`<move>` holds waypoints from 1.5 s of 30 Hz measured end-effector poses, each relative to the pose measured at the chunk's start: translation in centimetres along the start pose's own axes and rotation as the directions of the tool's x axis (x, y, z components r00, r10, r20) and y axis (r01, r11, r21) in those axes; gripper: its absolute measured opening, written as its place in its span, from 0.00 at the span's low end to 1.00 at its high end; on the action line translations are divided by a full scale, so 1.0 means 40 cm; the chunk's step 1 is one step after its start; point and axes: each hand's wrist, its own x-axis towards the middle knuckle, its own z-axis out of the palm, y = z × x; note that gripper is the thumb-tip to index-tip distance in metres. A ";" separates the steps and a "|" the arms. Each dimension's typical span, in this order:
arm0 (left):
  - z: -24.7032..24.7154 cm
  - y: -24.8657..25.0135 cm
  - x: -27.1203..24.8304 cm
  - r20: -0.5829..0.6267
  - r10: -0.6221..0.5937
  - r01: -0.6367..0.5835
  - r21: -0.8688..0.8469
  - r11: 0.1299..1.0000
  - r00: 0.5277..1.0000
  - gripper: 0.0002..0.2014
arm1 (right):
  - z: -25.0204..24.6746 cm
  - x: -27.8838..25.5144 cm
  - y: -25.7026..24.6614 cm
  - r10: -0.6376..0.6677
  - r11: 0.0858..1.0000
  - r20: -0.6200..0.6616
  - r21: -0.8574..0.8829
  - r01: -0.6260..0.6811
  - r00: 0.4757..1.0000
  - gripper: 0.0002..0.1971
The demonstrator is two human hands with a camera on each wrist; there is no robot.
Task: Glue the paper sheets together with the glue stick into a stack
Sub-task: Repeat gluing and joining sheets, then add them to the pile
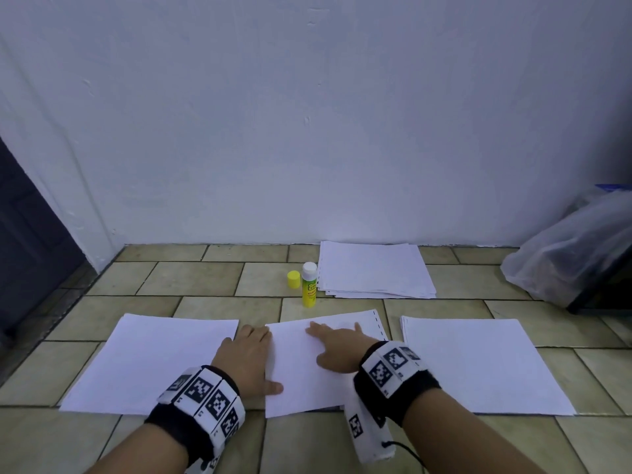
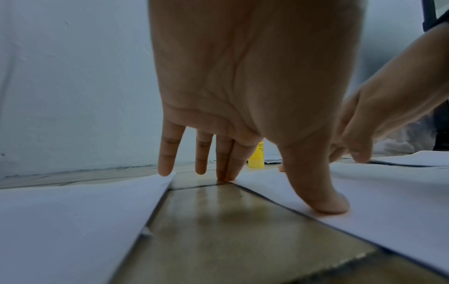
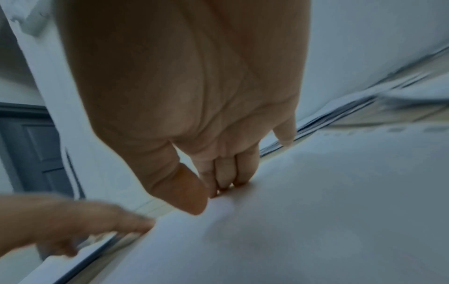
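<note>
A: Nearest, low in the frame's centre, the left hand (image 1: 247,357) lies flat with straight fingers, its thumb (image 2: 323,199) pressing the left edge of the middle sheet (image 1: 301,381). Its grip holds nothing.

B: And the right hand (image 1: 337,347)?

A: Flat on that same sheet, fingers extended, smoothing it down; also clasping nothing. A second sheet edge with punched holes (image 1: 376,323) shows beneath, at the upper right of it, so this looks like the growing stack.

B: Either side?

A: A single sheet at lower left (image 1: 147,364) and another pile at lower right (image 1: 478,364), both on the tiled floor (image 1: 212,309).

B: Farther back?

A: The glue stick (image 1: 309,285) stands upright at centre, uncapped, its yellow cap (image 1: 293,279) just beside it, then a loose paper pile (image 1: 372,268) against the wall.

B: Handling?

A: Paper is light, floppy and probably slides on tile; best lifted by an edge or corner and pinned flat while pressing. The stick is rigid; grasp its barrel.
</note>
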 end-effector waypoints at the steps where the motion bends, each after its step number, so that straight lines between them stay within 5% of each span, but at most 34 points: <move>1: 0.001 0.001 0.000 0.003 -0.002 0.002 0.003 1.000 1.000 0.48 | -0.008 -0.007 0.028 0.039 0.999 0.007 0.018 -0.039 0.999 0.32; 7: 0.003 -0.001 0.006 0.006 0.001 -0.001 0.033 0.999 1.000 0.47 | -0.039 -0.034 0.167 0.278 0.951 0.009 0.135 -0.277 0.960 0.32; 10: -0.002 -0.003 0.015 0.018 -0.007 0.006 0.049 0.999 1.000 0.49 | -0.041 -0.041 0.159 0.264 0.963 -0.037 0.076 -0.260 0.964 0.34; 14: -0.039 0.004 0.019 -0.030 -0.014 0.016 0.058 0.998 0.999 0.35 | -0.035 -0.051 0.126 0.212 0.973 -0.096 -0.077 -0.220 0.973 0.38; 16: -0.058 0.026 0.012 -0.078 0.002 0.005 0.094 0.996 0.997 0.31 | -0.027 -0.059 0.106 0.182 0.963 -0.134 -0.174 -0.204 0.974 0.33; 19: -0.049 0.070 0.005 -0.162 0.162 -0.164 0.002 0.987 0.973 0.28 | -0.004 -0.062 0.076 0.111 0.945 -0.205 -0.280 -0.167 0.972 0.23; 21: -0.030 0.097 -0.001 -0.152 0.320 -0.334 -0.076 0.939 0.935 0.32 | 0.017 -0.059 0.059 0.073 0.941 -0.224 -0.307 -0.142 0.972 0.23; 23: -0.014 0.109 -0.013 -0.105 0.373 -0.382 -0.077 0.921 0.922 0.34 | 0.040 -0.059 0.044 0.089 0.941 -0.231 -0.299 -0.158 0.969 0.25; 31: 0.008 0.138 -0.048 -0.192 0.128 -0.146 -0.084 0.986 0.973 0.23 | 0.092 -0.056 -0.031 0.141 0.976 -0.112 -0.150 -0.157 0.984 0.36; 37: 0.006 0.069 -0.020 -0.072 0.092 -0.103 -0.179 0.978 0.993 0.44 | 0.074 -0.034 -0.066 0.007 0.995 -0.038 -0.096 -0.011 0.999 0.40; 41: 0.007 0.055 -0.012 -0.049 0.071 -0.080 -0.216 0.973 0.996 0.44 | 0.064 -0.020 -0.085 -0.134 0.977 0.023 -0.161 0.136 0.991 0.42; 45: 0.001 0.056 -0.015 -0.025 0.056 -0.060 -0.180 0.982 0.998 0.44 | 0.043 -0.023 -0.045 -0.146 0.985 -0.013 -0.093 0.144 0.989 0.38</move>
